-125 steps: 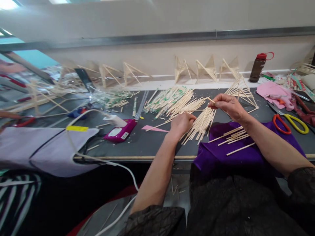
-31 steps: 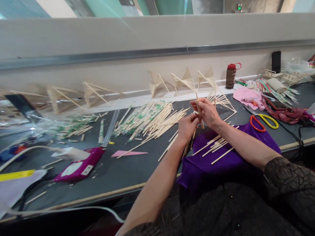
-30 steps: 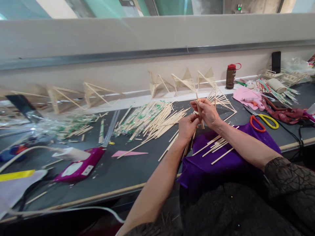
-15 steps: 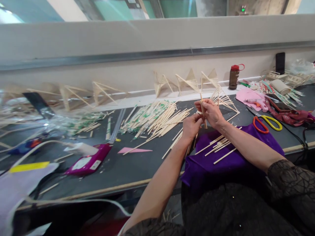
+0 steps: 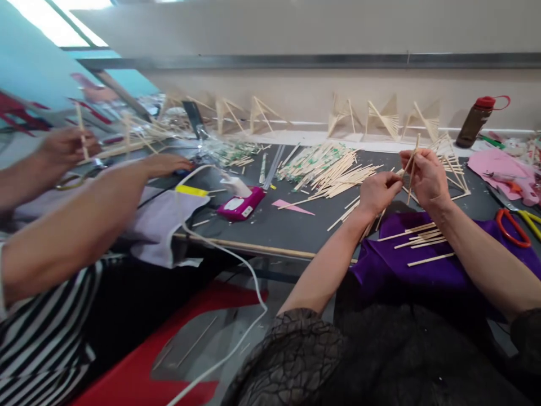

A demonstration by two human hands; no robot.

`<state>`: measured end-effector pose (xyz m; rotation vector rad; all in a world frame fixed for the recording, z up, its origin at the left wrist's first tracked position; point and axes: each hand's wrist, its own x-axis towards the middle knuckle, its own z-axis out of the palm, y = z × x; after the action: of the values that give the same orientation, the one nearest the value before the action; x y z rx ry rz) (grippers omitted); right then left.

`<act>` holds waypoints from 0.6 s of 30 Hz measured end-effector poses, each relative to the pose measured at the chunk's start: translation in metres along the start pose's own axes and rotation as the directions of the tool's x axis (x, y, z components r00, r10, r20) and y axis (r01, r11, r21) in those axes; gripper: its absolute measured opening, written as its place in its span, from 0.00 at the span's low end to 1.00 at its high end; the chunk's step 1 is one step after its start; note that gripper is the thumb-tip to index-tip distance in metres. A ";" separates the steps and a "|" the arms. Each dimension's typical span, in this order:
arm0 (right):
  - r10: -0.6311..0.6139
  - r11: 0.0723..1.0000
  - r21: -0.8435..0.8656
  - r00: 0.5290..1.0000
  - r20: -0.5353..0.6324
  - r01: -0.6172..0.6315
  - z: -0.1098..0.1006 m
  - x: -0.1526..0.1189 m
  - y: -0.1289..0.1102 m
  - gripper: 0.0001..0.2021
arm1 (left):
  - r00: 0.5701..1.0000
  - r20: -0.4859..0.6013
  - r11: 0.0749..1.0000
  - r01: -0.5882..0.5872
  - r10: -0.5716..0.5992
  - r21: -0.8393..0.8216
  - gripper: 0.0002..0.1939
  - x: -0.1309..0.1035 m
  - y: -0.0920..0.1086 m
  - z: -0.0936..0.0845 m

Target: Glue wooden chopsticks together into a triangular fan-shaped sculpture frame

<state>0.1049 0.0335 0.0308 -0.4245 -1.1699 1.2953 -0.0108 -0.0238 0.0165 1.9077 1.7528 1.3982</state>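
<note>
My right hand (image 5: 429, 176) is closed around thin wooden chopsticks (image 5: 410, 186), which stand nearly upright and cross each other. My left hand (image 5: 380, 193) pinches at their lower left side, close to the right fingers; how many sticks are between the fingers is hard to make out. Several loose chopsticks (image 5: 431, 260) lie on a purple cloth (image 5: 389, 265) below my right forearm. Just behind my right hand stands a frame of glued-looking sticks (image 5: 461, 193). A large pile of chopsticks (image 5: 338, 179), some in green-printed wrappers, spreads to the left of my hands.
Stick frames (image 5: 382, 115) line the wall. A brown bottle (image 5: 471, 125), pink sheet (image 5: 486, 163) and scissors (image 5: 513, 228) are right. Leftward are a magenta power strip (image 5: 243, 206), a white cable (image 5: 253, 270) and a co-worker's hands (image 5: 67, 146).
The view has swung left, bringing a co-worker's arms into sight and shifting the bench rightward. My hands stay together at the chopsticks, which now cross more visibly.
</note>
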 end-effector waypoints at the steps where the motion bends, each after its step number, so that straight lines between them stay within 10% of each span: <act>1: -0.022 1.000 -0.019 1.000 -0.006 0.022 0.000 0.000 -0.001 0.06 | 1.000 -0.030 1.000 0.006 -0.005 0.014 0.07 -0.001 0.001 -0.004; 7: -0.054 0.994 -0.093 0.997 -0.059 0.048 0.000 -0.005 -0.004 0.06 | 0.990 -0.100 0.994 0.106 -0.101 0.037 0.08 -0.002 -0.007 -0.030; 13: 0.030 0.989 -0.150 0.992 0.121 -0.011 0.005 -0.010 -0.026 0.03 | 0.987 0.133 0.989 0.103 -0.089 -0.103 0.12 -0.017 -0.009 -0.050; 18: 0.158 0.982 -0.131 0.970 0.186 -0.135 0.007 -0.007 -0.044 0.03 | 0.940 0.324 0.993 -0.118 0.106 0.019 0.15 -0.050 0.006 -0.074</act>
<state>0.1234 0.0114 0.0662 -0.4850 -1.4063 1.4251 -0.0536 -0.1004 0.0355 2.1429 1.5458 1.0152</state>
